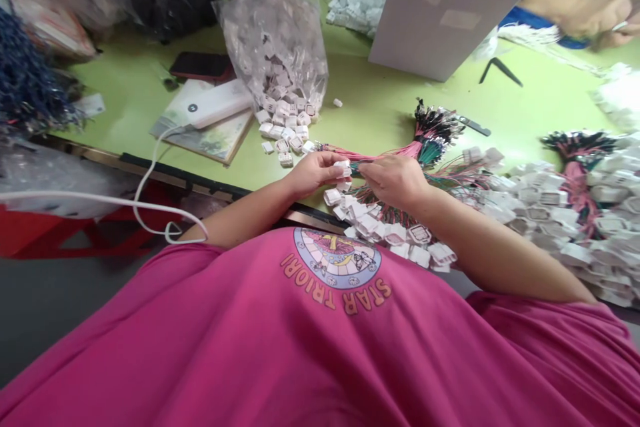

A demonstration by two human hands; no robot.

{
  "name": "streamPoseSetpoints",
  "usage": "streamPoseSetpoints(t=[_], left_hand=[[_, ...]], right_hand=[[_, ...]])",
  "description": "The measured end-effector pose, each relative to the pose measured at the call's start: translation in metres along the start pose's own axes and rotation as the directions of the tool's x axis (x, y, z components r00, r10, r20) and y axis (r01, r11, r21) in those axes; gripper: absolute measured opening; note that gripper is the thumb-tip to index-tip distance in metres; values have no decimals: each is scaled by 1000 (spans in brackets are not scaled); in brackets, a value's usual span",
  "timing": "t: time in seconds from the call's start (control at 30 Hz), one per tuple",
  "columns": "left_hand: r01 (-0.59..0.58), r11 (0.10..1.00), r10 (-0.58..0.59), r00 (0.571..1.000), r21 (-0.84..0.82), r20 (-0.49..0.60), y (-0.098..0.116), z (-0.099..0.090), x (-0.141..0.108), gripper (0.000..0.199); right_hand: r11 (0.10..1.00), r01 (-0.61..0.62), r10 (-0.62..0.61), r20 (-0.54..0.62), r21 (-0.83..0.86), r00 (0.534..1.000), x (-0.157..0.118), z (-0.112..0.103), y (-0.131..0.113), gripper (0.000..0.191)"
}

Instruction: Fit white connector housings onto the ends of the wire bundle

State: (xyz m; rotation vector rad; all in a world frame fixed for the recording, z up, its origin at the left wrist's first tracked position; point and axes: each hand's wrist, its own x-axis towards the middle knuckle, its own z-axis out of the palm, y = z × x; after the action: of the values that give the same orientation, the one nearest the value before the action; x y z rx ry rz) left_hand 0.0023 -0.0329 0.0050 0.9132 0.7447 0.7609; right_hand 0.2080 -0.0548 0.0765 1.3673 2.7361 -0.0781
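Note:
Between the fingertips of my left hand (319, 172) is a small white connector housing (343, 169). My right hand (395, 179) is closed just beside it, its fingers pinched on thin wires that run toward the housing; their tips are partly hidden. Under and behind that hand lies a bundle of pink and green wires (407, 149) with black ends (434, 121). Wired white housings (395, 233) hang in a cluster at the table's near edge, below my hands. Loose white housings (283, 125) spill from a clear plastic bag (277, 33) beyond my left hand.
A white power bank (220, 105) with a cable lies on a booklet (230, 140), near a dark phone (203, 65). A grey box (440, 7) stands at the back. More wired housings (555, 197) are heaped at right. Another person's hands (595, 17) are at far right.

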Motion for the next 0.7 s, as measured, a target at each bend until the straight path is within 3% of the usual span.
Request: streamPoseSetpoints(t=[0.5, 0.7], left_hand=[[20, 1000, -20, 1000, -21, -17, -1, 0, 1, 46], [-16, 995, 18, 999, 98, -26, 1, 4, 3, 46]], right_hand=[[999, 12, -13, -11, -53, 1000, 0, 7, 1, 29], [1000, -8, 8, 22, 2, 1000, 4, 7, -3, 28]])
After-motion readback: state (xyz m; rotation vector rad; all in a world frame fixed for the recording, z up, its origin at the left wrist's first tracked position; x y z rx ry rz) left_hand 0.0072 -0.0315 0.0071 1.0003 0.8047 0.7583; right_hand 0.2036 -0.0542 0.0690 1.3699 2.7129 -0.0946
